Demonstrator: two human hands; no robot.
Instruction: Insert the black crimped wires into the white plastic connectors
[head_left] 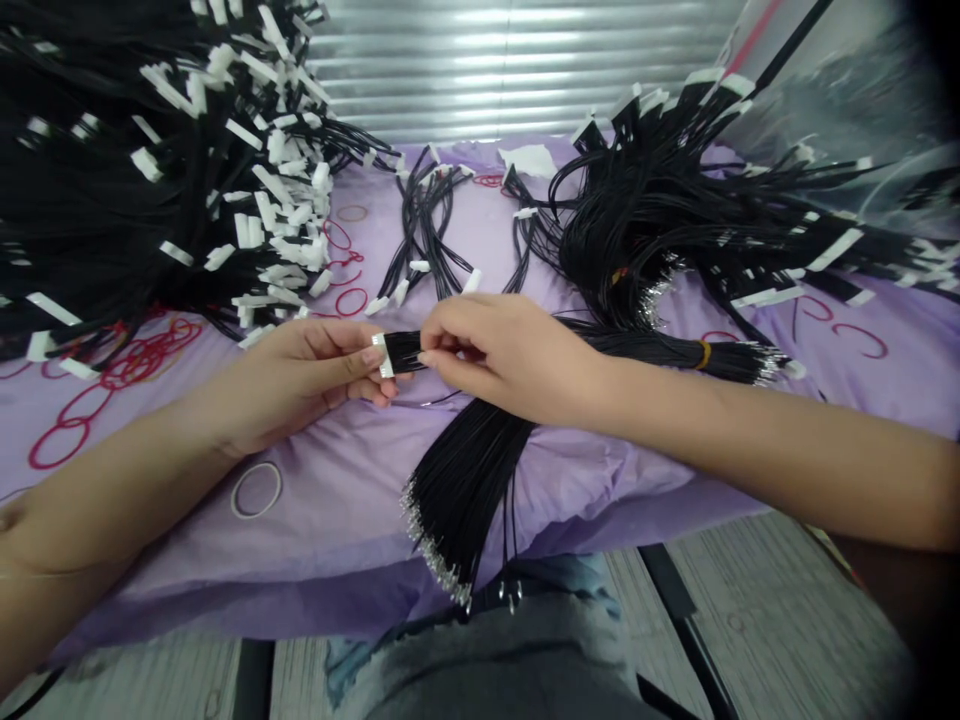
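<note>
Between the thumb and fingers of my left hand [330,368] is a white connector [382,355] with several black wires [405,350] running from it to the right. My right hand [502,355] pinches at those wires a short way from the connector; the exact grip of its fingertips is partly hidden. Below my right hand a fanned bundle of black wires [480,470] with silver terminals lies over the table's front part. Another bundle of black wires [660,350], tied with a yellow band [703,354], extends right behind my right forearm.
A large heap of black cables with white connectors [277,200] fills the left. More cables [630,200] are piled at the right. Red rubber bands [142,360] and a pale rubber band [256,490] lie on the purple cloth [330,540]. A slatted blind [525,70] stands behind.
</note>
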